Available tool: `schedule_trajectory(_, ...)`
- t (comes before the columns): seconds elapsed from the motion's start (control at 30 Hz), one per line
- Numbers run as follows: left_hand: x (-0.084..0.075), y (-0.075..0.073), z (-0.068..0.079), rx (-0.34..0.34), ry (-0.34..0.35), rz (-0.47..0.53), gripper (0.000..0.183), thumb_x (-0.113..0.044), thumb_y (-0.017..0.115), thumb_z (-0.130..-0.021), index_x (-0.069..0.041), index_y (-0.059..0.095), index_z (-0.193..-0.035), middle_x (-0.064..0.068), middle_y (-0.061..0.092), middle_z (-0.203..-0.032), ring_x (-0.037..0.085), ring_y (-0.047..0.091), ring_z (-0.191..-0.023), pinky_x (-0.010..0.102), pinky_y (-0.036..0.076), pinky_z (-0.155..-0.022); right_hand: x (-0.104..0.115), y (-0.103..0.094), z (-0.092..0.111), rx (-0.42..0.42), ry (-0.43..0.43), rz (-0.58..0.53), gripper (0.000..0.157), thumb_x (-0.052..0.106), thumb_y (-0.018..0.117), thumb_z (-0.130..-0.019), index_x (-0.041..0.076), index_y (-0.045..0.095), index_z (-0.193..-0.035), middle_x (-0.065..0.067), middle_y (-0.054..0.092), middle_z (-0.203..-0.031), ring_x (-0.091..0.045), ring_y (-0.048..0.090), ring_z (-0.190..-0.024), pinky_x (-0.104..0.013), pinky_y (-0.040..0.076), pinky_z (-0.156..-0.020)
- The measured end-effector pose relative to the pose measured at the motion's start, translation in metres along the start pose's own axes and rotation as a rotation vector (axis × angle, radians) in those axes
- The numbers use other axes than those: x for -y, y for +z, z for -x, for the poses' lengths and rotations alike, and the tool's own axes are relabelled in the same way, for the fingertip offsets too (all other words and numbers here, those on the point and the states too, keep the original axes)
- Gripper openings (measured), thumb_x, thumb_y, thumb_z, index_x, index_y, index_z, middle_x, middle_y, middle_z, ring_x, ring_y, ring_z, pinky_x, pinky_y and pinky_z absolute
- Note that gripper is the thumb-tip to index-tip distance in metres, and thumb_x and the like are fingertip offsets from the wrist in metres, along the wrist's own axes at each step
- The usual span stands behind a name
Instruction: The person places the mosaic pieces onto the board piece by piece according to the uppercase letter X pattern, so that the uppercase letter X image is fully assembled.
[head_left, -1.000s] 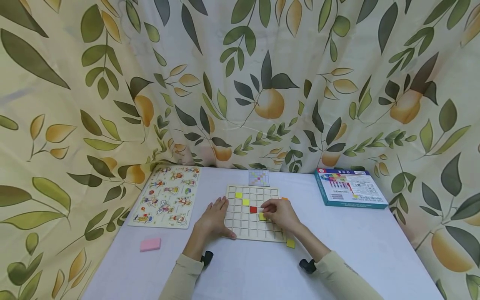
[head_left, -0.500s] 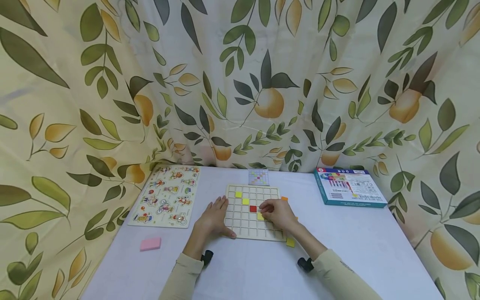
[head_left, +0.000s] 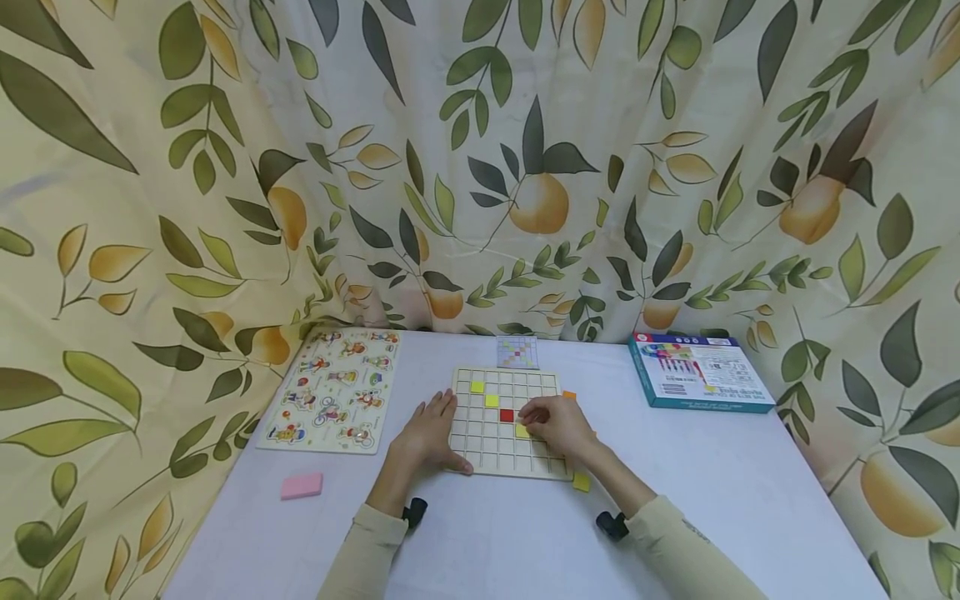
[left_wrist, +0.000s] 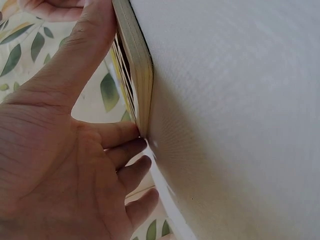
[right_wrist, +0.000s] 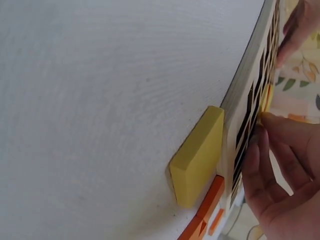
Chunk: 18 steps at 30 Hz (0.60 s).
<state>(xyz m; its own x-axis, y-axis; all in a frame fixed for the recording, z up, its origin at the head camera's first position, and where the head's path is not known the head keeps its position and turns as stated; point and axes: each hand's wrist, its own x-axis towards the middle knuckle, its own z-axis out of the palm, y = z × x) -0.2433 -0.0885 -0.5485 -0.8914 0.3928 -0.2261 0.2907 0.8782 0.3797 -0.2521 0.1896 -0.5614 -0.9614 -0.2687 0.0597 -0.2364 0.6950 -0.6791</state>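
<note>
Yellow tile (head_left: 521, 432), touching right grip (head_left: 561, 428), on board (head_left: 486, 455)

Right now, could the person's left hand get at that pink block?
Probably yes: only white cloth shows between the left hand and the pink block off to its left, though the hand must first leave the edge of the grid board.

Yellow tile (head_left: 521, 432) partly hidden by fingers (head_left: 537, 406), sleeves (head_left: 366, 554) cropped

Matt wood is seen in the grid board (head_left: 491, 450) at centre, creased cloth in the curtain (head_left: 435, 100) across the top.
</note>
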Motion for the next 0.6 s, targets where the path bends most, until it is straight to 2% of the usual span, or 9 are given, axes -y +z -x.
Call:
schedule_trajectory(0.27, -0.001, 0.000, -0.001, -0.006, -0.004, 0.011, 0.136, -0.056, 0.097, -0.062, 0.002, 0.027, -0.163, 0.018, 0.021, -0.172, 0.033, 0.015, -0.160, 0.052, 0.015, -0.130, 0.007, -0.013, 0.015, 0.002, 0.014, 0.001, 0.021, 0.002, 0.081, -0.088, 0.011, 0.079, -0.107, 0.006, 0.073, -0.088, -0.009, 0.065, -0.080, -0.030, 0.056, -0.075)
schedule_trajectory(0.6, -0.002, -0.001, 0.001, -0.005, -0.013, 0.026, 0.136, -0.054, 0.097, -0.063, 0.002, 0.026, -0.163, 0.018, 0.020, -0.172, 0.033, 0.013, -0.161, 0.052, 0.013, -0.130, 0.004, -0.030, 0.048, 0.012, 0.099, 0.075, 0.019, 0.008, 0.082, -0.089, 0.014, 0.079, -0.107, 0.011, 0.069, -0.086, -0.010, 0.062, -0.080, -0.028, 0.055, -0.075)
